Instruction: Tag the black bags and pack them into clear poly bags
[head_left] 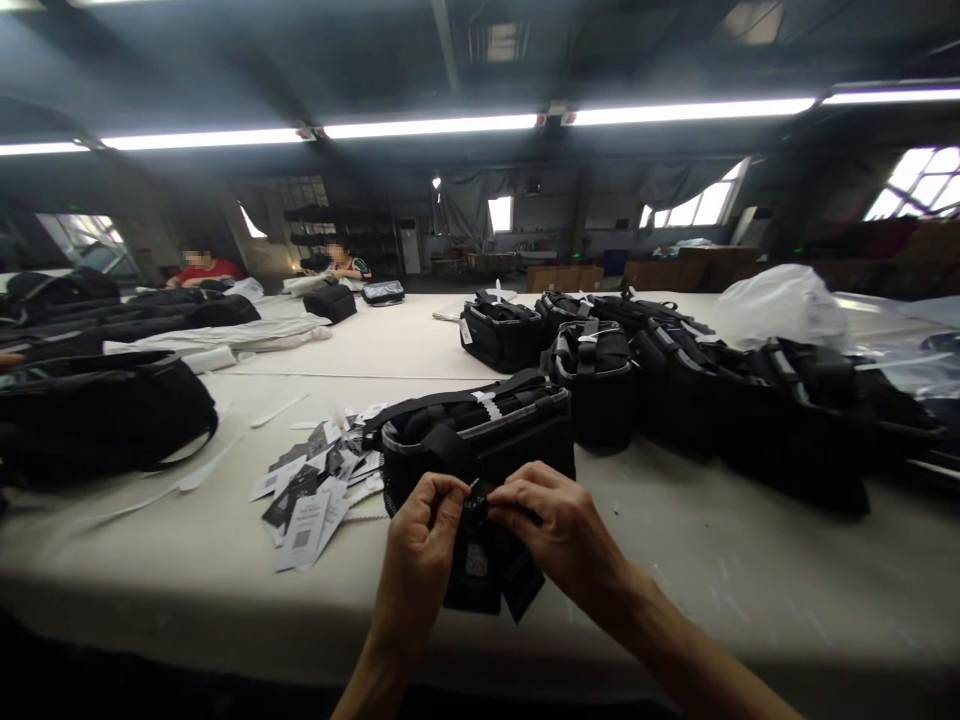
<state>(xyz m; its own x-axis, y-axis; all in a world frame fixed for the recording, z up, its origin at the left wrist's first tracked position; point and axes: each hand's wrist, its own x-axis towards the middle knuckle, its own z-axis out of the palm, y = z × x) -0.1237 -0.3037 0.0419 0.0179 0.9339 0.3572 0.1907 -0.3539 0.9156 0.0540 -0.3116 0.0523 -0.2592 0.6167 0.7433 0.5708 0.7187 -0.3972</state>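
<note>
In front of me on the table stands a black bag (521, 440), with straps folded on its top and a white strip across them. My left hand (424, 540) is closed in a pinch at the upper end of the black hang tags (477, 580), at the bag's near side. Opposite it, my right hand (559, 520) pinches the same spot, its fingertips close to the left ones. The tags dangle below my fingers, one showing a printed code. Any cord between the fingertips is too small to make out. Left of the bag lies a loose pile of tags (304, 530), some black and some white.
Several more black bags (592, 385) stand to the right, beside clear plastic wrapping (780, 305). Another black bag (105, 410) lies at the left, near thin white strips (195, 478) on the pale table (337, 620). Two people sit at the far left.
</note>
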